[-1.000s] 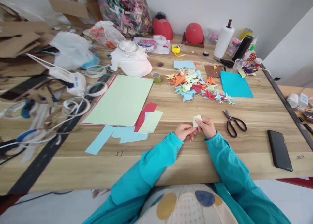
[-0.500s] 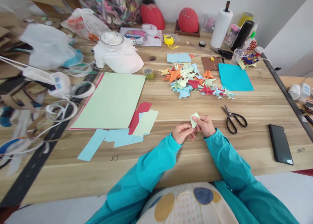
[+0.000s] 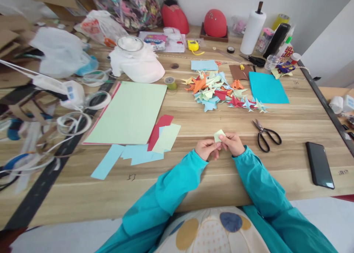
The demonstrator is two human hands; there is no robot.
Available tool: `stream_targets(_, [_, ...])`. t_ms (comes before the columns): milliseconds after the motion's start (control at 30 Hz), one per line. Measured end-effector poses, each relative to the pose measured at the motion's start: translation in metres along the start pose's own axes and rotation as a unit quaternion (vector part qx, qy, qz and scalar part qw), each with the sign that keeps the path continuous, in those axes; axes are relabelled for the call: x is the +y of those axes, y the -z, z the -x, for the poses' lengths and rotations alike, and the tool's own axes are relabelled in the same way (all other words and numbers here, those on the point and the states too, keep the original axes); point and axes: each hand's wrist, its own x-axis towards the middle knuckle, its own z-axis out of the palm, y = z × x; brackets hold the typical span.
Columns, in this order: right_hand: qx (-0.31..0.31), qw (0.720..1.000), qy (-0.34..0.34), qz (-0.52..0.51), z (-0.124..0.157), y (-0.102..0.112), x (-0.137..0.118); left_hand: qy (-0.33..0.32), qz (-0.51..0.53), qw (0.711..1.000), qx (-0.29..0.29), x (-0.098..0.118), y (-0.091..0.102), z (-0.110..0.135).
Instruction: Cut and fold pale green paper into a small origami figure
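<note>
A small folded piece of pale green paper (image 3: 218,135) is held up over the table between both hands. My left hand (image 3: 206,148) pinches its lower edge with thumb and fingertips. From the other side my right hand (image 3: 232,143) grips it, thumb lying on its face. Black-handled scissors (image 3: 265,135) lie to the right of my right hand, blades partly apart. Beyond my hands is a heap of folded paper cranes (image 3: 212,89) in orange, red, blue and pale green. Cut paper strips (image 3: 166,139) in green, red and blue lie to the left.
A stack of large green sheets (image 3: 129,113) lies left of the strips. A phone (image 3: 320,164) rests near the right edge. Blue square paper (image 3: 268,87), a thread spool (image 3: 170,83), a yellow tape measure (image 3: 193,45) and a red pincushion (image 3: 215,23) sit farther back. Cables (image 3: 73,124) crowd the left.
The pale green paper has turned in my fingers and its outline now looks wider. Both hands stay close together. The whole view has shifted slightly.
</note>
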Motion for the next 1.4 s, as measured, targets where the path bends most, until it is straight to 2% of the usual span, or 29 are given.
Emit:
stream_targets(133, [0.025,0.999,0.018,0.033,-0.001,0.001,-0.001,0.020,0.035,0.999,-0.008,0.002,-0.002,0.000])
stream_targets(233, [0.070,0.995,0.035,0.063,-0.001,-0.001,-0.001,0.011,-0.018,1.000,-0.022,0.005,-0.004,0.002])
stream_targets(367, [0.093,0.991,0.051,0.075,-0.001,-0.003,0.001,-0.031,-0.090,0.995,-0.001,0.005,-0.006,0.005])
stream_targets(500, [0.078,0.997,0.023,0.005,-0.001,-0.004,0.002,-0.040,-0.092,0.995,0.004,0.003,-0.007,0.005])
stream_targets(633, [0.054,0.997,0.032,-0.036,-0.002,-0.004,0.002,-0.054,-0.082,0.994,-0.036,0.001,-0.006,0.005])
stream_targets(700, [0.064,0.996,0.051,-0.028,-0.002,-0.004,0.002,-0.100,-0.077,0.992,-0.011,0.001,-0.005,0.005])
stream_targets(767, [0.073,0.995,0.066,-0.017,-0.002,-0.004,0.002,-0.157,-0.060,0.985,0.040,0.000,-0.002,0.003])
stream_targets(833, [0.063,0.996,0.068,-0.017,-0.002,-0.004,0.004,-0.189,-0.032,0.979,0.072,-0.001,0.003,-0.001])
stream_targets(1033, [0.039,0.998,0.036,-0.046,0.001,-0.008,0.009,-0.177,-0.014,0.982,0.070,-0.001,0.014,-0.010])
stream_targets(1167, [0.008,0.996,0.033,-0.077,0.003,-0.009,0.006,-0.200,-0.018,0.975,0.092,0.000,0.015,-0.010])
stream_targets(1400, [0.030,0.994,0.048,-0.090,0.004,-0.010,0.006,-0.214,-0.010,0.975,0.059,0.001,0.014,-0.010])
